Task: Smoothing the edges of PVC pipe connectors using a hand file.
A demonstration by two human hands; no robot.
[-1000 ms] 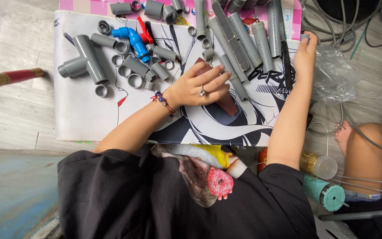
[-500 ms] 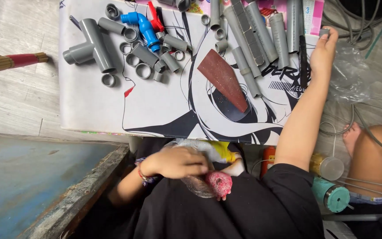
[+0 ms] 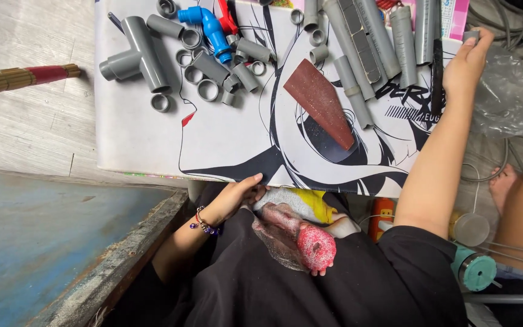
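Now the left hand (image 3: 234, 197) is off the board: a second ago it lay flat over the brown sandpaper strip (image 3: 319, 103), and it has since dropped to the lap, below the near edge of the white printed board (image 3: 134, 139). Its fingers are loosely spread and grip nothing, the tips resting on a grey cloth (image 3: 286, 200) beside a clear plastic bag (image 3: 276, 236) and a pink glittery lump (image 3: 316, 248). That leaves the sandpaper strip uncovered and untouched in the middle of the board.

The right hand (image 3: 464, 63) stays stretched to the far right corner, fingertips pinched on a small grey fitting (image 3: 471, 36). Long grey pipes (image 3: 373, 39) lie just left of it. Further left sit short grey couplings (image 3: 213, 72), a blue elbow (image 3: 210, 24) and a large grey tee (image 3: 137, 51). A broom handle (image 3: 22, 79) lies on the floor, well apart.
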